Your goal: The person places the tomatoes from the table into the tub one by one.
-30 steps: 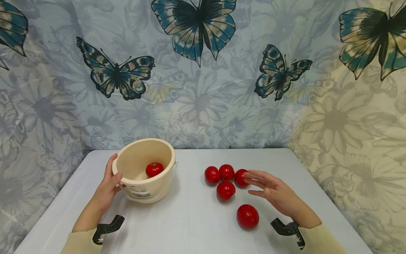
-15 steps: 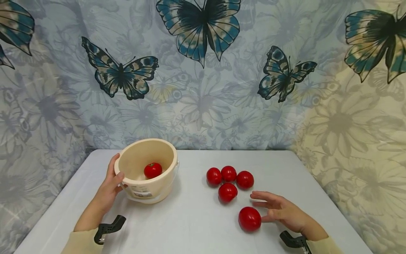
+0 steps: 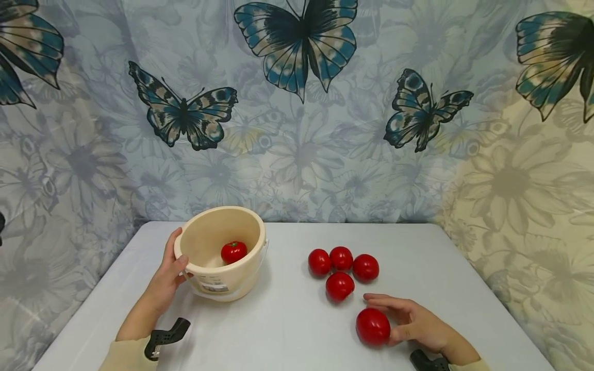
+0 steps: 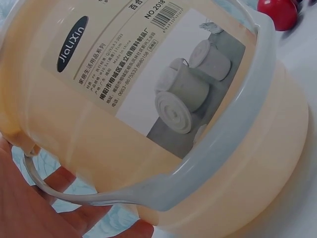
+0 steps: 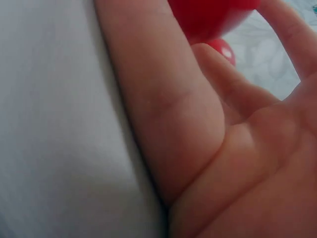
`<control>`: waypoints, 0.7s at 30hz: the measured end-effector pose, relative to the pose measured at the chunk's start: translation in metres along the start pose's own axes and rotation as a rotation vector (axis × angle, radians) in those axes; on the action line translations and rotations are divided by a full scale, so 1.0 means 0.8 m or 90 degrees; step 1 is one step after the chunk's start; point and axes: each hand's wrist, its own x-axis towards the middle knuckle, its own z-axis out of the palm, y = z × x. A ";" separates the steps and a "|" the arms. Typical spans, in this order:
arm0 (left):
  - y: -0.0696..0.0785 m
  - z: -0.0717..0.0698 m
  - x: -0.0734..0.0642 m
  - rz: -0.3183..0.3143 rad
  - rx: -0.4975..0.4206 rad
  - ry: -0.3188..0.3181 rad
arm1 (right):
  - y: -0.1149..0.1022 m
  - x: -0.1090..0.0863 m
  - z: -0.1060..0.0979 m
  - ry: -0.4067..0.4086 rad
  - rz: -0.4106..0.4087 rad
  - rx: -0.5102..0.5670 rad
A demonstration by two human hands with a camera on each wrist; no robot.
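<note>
My left hand grips the left side of a cream plastic bucket at the rim. The bucket tilts toward me, and one red tomato with a green stem top lies inside. In the left wrist view, the bucket's pale handle hangs across its labelled wall, above my fingers. My right hand is around the far and right sides of a tomato on the table, fingers fairly straight behind it, thumb at its right edge. The right wrist view shows this tomato partly, beyond the palm.
Several more red tomatoes sit in a cluster on the white table, between the bucket and my right hand. A butterfly-patterned cloth hangs behind the table and along both sides.
My right hand has come from the clustered tomatoes down toward me, then left to the nearest tomato. The left hand keeps its hold on the bucket. The head view has shifted slightly.
</note>
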 end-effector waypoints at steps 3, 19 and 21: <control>-0.002 0.002 -0.001 -0.002 0.006 0.006 | 0.001 -0.001 0.002 -0.004 -0.005 -0.019; -0.002 0.001 -0.001 0.010 0.007 0.005 | 0.007 0.004 0.012 -0.022 -0.054 0.000; -0.002 0.002 -0.001 0.011 0.004 0.006 | 0.008 0.004 0.012 -0.025 -0.060 0.007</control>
